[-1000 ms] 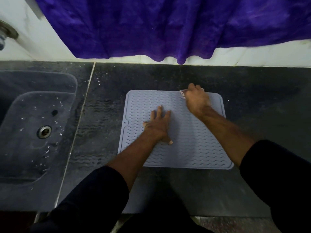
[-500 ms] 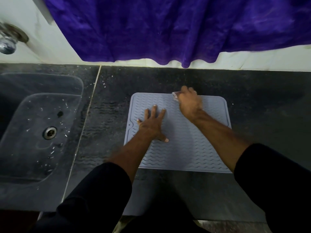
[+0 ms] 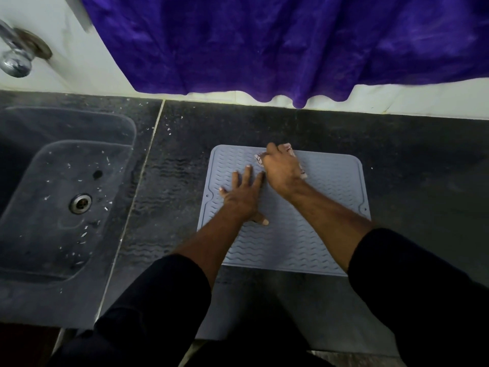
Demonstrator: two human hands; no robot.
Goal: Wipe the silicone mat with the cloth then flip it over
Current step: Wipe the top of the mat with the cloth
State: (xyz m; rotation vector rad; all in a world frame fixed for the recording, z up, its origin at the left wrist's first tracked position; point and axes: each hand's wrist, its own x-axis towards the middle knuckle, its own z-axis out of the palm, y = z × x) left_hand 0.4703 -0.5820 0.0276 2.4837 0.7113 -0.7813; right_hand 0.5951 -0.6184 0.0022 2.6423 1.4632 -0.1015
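Note:
A grey silicone mat (image 3: 325,202) with wavy ridges lies flat on the dark stone counter (image 3: 410,160). My left hand (image 3: 244,197) rests flat on the mat's left half, fingers spread, pressing it down. My right hand (image 3: 281,170) is closed over a small light patterned cloth (image 3: 289,151), pressing it on the mat near the far edge, just left of the middle. Most of the cloth is hidden under the hand; only its edges stick out.
A dark stone sink (image 3: 66,197) with a metal drain (image 3: 80,203) is set into the counter at the left. A chrome tap (image 3: 16,59) juts from the white wall above it. A purple curtain (image 3: 264,43) hangs over the counter's back edge.
My right hand has slid the cloth leftward along the mat's far edge. The left hand has also shifted left on the mat. The mat itself stays flat.

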